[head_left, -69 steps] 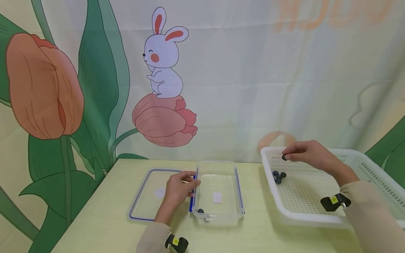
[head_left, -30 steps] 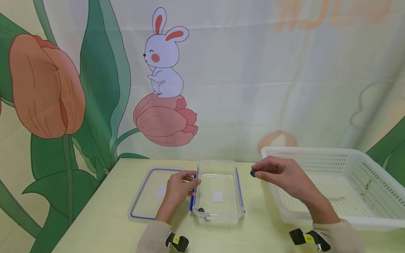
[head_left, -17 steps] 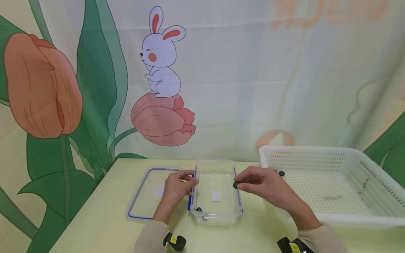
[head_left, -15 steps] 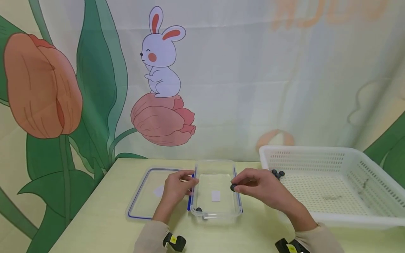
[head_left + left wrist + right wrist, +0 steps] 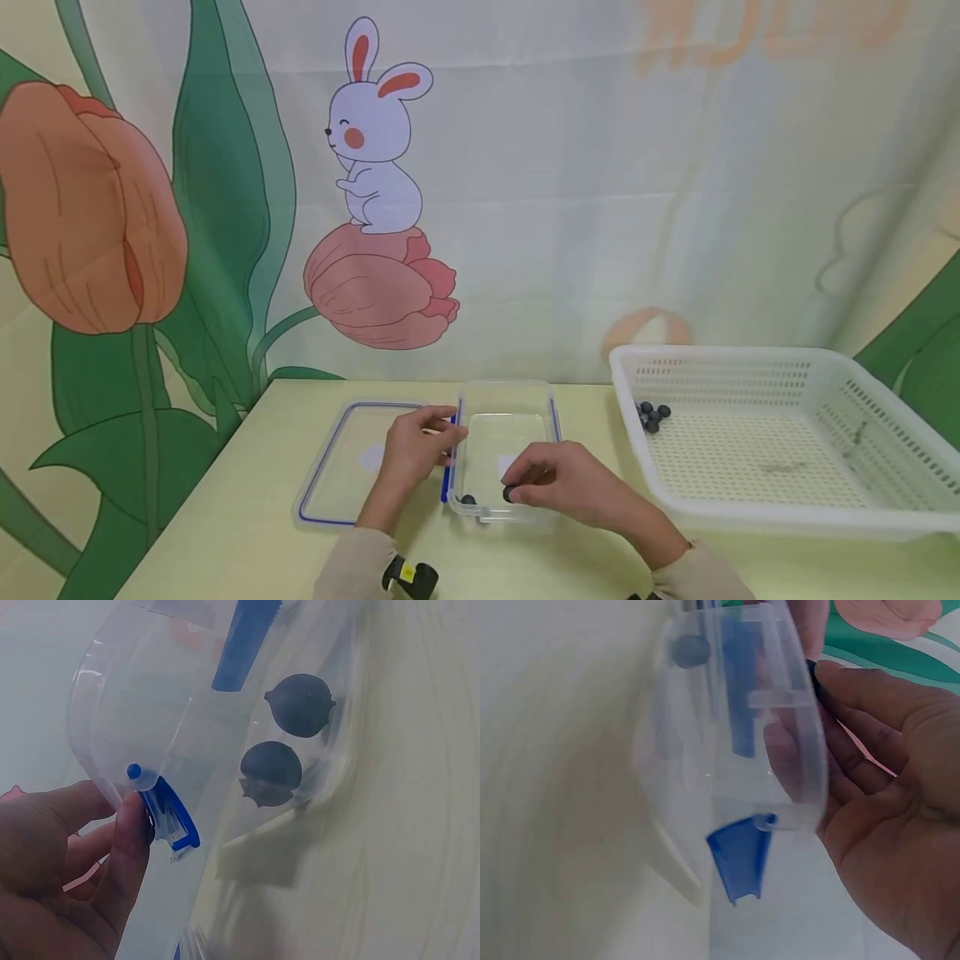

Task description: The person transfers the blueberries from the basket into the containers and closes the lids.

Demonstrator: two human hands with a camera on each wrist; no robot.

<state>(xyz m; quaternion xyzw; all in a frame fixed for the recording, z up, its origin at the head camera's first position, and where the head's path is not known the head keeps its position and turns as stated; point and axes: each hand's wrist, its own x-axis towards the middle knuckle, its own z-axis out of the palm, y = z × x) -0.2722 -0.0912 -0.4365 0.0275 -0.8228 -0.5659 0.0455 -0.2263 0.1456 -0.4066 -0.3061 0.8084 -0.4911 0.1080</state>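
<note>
The right hand [image 5: 566, 483] pinches a blueberry [image 5: 510, 493] between thumb and fingertips over the near end of a clear plastic container [image 5: 495, 437]; two more blueberries [image 5: 300, 705] lie in its near left corner. The left hand [image 5: 408, 450] grips the container's left side. Beside it, a blue-edged lid [image 5: 348, 471] lies flat; rightward, a white perforated basket [image 5: 750, 458] holds clustered blueberries [image 5: 652, 418]. Behind hangs a rabbit-and-tulip backdrop [image 5: 600, 208].

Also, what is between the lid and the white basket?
In the head view: the clear box, left hand gripping its side, right hand pinching a dark ball.
</note>
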